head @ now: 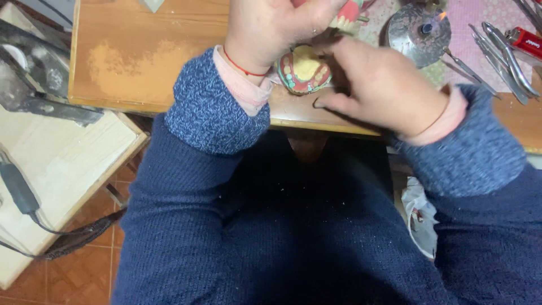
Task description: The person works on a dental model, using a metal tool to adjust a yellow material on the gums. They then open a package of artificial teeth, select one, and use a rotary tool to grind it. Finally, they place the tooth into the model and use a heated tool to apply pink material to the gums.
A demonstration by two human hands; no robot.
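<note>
**Red and yellow tooth models in two busy hands**

Wood makes the table (141, 62), and it has one pale dusty patch on it. Two hands work at its near edge. Two tooth models show. One tooth model (305, 70), red with a yellow middle and green spots, lies on the table between the hands. The second model (349, 14) is red with pale teeth and sits far up, under the left hand (276, 28).

The left hand reaches far over the table, its back up and its fingers curled down around the second model, gripping it. One thin red string goes round that wrist. The right hand (378, 85) lies to the right, fingers pointing left toward the lying model and a little spread. I cannot tell if it touches the model or holds anything, as it is blurred.

To the far right stands one round metal burner (419, 31) with a tiny flame. Several metal tools (505, 56) lie right of it, and one red lighter (528, 40). The top edge cuts off the second model and the left fingertips.
</note>
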